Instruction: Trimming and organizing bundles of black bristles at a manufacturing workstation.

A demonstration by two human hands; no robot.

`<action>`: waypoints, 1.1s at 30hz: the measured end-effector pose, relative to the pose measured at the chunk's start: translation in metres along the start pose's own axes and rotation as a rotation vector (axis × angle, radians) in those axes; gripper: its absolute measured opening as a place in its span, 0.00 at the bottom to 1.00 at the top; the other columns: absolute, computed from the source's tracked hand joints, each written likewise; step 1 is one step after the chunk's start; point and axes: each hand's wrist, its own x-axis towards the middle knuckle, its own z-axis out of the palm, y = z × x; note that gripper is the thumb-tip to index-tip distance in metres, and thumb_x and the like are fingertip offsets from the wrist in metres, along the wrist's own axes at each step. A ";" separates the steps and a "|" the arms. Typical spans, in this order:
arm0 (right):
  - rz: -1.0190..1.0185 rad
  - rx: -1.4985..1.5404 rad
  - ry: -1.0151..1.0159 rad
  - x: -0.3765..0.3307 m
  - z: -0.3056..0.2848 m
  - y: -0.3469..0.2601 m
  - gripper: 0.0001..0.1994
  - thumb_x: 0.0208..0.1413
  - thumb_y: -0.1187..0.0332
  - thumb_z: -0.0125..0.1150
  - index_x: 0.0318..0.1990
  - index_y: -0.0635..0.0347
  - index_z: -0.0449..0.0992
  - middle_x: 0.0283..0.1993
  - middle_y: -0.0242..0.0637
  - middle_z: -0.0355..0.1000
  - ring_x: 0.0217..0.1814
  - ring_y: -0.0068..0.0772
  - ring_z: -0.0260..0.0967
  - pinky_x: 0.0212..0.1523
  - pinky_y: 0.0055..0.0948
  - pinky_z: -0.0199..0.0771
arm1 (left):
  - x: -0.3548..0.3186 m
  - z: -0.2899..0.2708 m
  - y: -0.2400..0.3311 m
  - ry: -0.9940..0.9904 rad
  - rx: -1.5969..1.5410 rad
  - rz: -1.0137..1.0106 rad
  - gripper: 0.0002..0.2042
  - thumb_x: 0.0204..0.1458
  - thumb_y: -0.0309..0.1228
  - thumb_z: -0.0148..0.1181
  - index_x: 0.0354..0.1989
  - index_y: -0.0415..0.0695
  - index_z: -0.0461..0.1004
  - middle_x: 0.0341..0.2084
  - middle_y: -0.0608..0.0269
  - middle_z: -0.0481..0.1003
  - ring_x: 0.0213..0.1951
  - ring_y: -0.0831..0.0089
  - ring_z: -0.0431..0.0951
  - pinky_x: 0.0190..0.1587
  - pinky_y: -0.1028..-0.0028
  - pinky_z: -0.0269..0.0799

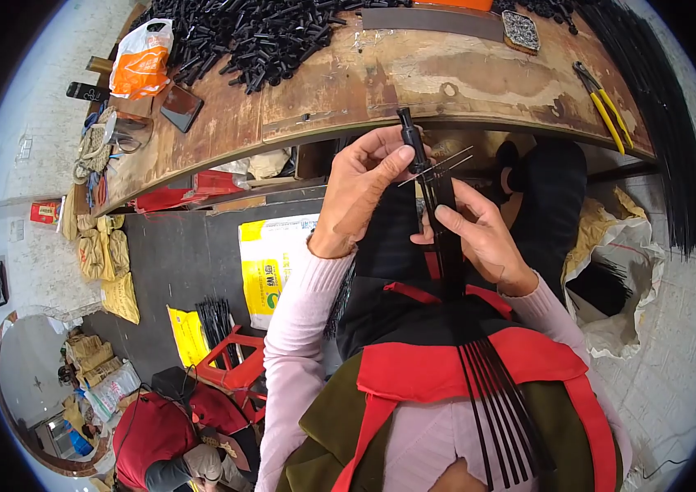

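Pinched between the thumb and fingers of my left hand [358,184] is a small black plastic tube piece [413,139], tilted over my lap just before the table edge. My right hand [483,234] closes round a bundle of long, thin black rods [450,262]. The rods fan out down across my red-and-black apron [413,371]. A few thin metal-looking wires [453,161] cross between the tube piece and the rods' upper ends. Whether rods and tube are joined is hard to make out.
A wooden table [315,107] carries a heap of black plastic pieces [258,41], yellow-handled pliers [606,107], a phone [181,108] and a small tray [521,33]. Long black rods [659,107] hang over its right end. At lower left another person [155,439] sits near a red stool [237,361].
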 end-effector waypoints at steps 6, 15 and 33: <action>0.003 0.043 -0.024 0.001 -0.002 0.001 0.20 0.64 0.71 0.53 0.63 0.64 0.63 0.42 0.36 0.69 0.40 0.28 0.70 0.52 0.46 0.77 | -0.001 -0.002 -0.004 -0.059 -0.040 0.000 0.16 0.58 0.31 0.61 0.50 0.36 0.72 0.42 0.56 0.78 0.45 0.70 0.78 0.53 0.71 0.72; 0.006 0.021 -0.017 0.002 -0.001 0.002 0.20 0.64 0.72 0.53 0.62 0.64 0.63 0.42 0.36 0.69 0.39 0.27 0.70 0.51 0.45 0.77 | -0.008 0.010 0.000 0.071 0.032 0.072 0.16 0.58 0.26 0.59 0.54 0.34 0.71 0.39 0.57 0.80 0.42 0.74 0.79 0.49 0.76 0.73; 0.009 0.029 -0.008 0.004 -0.002 0.000 0.18 0.65 0.71 0.52 0.61 0.62 0.64 0.43 0.34 0.69 0.40 0.25 0.70 0.51 0.44 0.78 | -0.018 0.011 -0.003 0.102 0.000 0.104 0.26 0.54 0.22 0.61 0.62 0.32 0.61 0.46 0.48 0.77 0.49 0.64 0.79 0.54 0.71 0.73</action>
